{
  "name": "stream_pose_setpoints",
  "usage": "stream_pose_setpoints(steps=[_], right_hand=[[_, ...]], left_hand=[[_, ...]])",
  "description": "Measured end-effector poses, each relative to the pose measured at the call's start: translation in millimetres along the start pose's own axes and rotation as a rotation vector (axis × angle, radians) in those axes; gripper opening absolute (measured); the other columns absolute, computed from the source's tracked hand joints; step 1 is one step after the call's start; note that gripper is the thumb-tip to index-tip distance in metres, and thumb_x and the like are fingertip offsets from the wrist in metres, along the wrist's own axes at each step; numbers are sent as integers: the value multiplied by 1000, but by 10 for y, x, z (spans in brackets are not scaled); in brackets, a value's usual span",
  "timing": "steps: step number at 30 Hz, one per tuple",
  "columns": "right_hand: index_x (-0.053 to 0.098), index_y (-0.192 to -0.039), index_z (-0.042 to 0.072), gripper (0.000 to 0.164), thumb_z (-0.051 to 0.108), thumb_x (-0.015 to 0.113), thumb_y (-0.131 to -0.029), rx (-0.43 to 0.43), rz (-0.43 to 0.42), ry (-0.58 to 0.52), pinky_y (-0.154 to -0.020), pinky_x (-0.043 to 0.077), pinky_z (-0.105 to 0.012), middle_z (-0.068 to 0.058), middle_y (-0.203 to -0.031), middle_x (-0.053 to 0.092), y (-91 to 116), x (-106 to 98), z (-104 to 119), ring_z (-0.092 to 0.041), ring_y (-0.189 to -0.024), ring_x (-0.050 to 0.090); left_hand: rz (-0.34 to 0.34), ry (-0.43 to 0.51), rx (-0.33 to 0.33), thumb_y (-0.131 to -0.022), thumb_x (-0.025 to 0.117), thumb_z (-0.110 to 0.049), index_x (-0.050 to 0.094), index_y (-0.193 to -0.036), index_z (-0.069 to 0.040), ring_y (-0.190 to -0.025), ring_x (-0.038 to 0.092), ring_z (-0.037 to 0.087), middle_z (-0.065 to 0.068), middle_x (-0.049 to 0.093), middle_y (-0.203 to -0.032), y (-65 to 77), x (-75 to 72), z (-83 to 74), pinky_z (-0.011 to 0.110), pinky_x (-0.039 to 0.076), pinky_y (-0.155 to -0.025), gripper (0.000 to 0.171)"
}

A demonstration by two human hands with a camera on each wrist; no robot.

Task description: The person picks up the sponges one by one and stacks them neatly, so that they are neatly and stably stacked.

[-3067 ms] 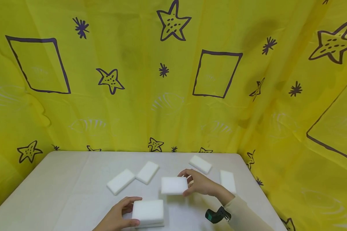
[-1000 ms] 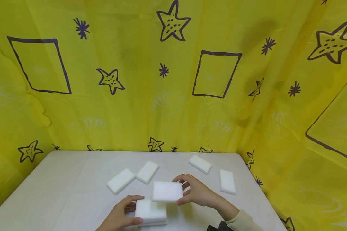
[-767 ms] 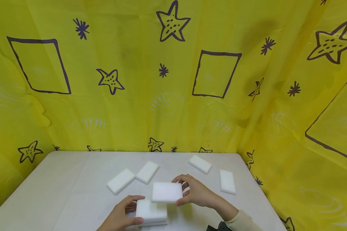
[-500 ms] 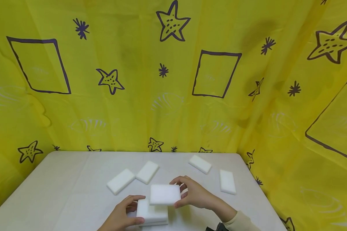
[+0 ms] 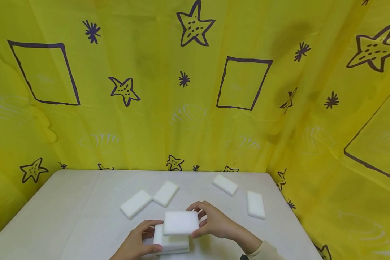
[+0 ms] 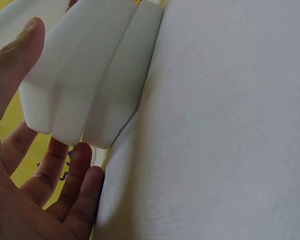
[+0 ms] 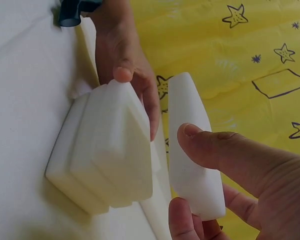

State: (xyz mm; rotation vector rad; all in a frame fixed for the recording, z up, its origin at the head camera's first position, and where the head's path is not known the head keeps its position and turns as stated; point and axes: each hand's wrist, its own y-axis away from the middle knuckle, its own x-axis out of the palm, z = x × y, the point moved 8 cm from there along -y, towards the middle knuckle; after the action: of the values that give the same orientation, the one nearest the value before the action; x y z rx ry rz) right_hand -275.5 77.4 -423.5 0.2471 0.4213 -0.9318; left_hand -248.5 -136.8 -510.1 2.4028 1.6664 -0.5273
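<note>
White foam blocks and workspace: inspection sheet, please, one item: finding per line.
Surface: white table, faint crease at left.
Job's things: stack of three white foam blocks; held foam block above it, apart; four loose foam blocks farther back.
Clutter: nothing seen.
Hands: left hand grips the stack; right hand pinches the held foam block.
Cables: nothing seen.
Surroundings: yellow starfish-print curtain behind and at both sides.

White table: stack, three layers. Left-beyond stack: first block. Beyond stack: second block, corner by first's. Right-beyond stack: third block; fourth block, farther right.
</note>
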Motion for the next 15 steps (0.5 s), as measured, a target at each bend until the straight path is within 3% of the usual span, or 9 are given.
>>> stream_pose_setpoints(steps=[8,15], right_hand=[[62,-116,11,59,-2,88,-66,6,-1,-6,-71,53,-22,-7,-107,50,2,42,-2,-19,-94,52],[61,-116,12,60,-3,88,-65,17,-7,-22,-70,53,-22,-5,-104,52,5,85,-32,-18,-91,53]], left_hand=[[0,-14,-21,-80,82,-30,55,-136,-11,-100,61,6,8,57,-120,-7,-2,-3,22,49,-82,65],[2,4,3,-81,82,-27,53,-137,-7,-101,61,6,9,57,-123,2,-15,-38,23,49,-83,67]])
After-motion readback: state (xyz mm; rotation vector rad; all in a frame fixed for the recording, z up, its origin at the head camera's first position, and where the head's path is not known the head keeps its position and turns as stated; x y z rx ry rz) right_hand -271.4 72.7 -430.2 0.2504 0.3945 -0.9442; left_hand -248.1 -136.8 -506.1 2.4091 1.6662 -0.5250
